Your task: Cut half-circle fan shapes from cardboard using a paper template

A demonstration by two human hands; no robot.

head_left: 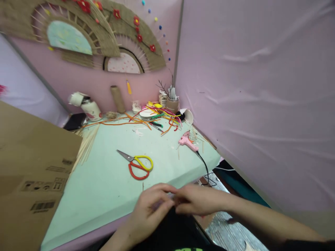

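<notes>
Far left: cardboard box (21, 167), upright, overlapping the desk's near-left part in view. Just right of it, pale thin sticks (89, 144) in a loose fan on the desk (99, 184).

Left of centre: scissors (133, 159) flat on the desk, just beyond the hands, tip pointing left, yellow and red handles nearer the hands. A good lie: the loops can be taken without crossing the point.

Left hand (150, 211): low over the desk's near edge, fingers curled, thumb and forefinger brought in to a pinch. Whether anything sits in it: cannot tell.

Centre, far side: tangle of coloured strands (167, 113), well apart from the hands.

Right of centre: pink glue gun (188, 142) on its side, nozzle pointing left. Judgement: assume it could be hot; keep wrists and sleeves wide of it.

Right hand (196, 199): forearm in from the right, fingers bent, tips meeting the left's. Contents also hidden; cannot tell.

Method, for this close fingertip work: light pinch, one hand steadying while the other adjusts; working over the desk rather than its edge would catch anything small dropped. Black cord (206, 165), far right, hangs over the edge beyond the right hand; avoid snagging it.
</notes>
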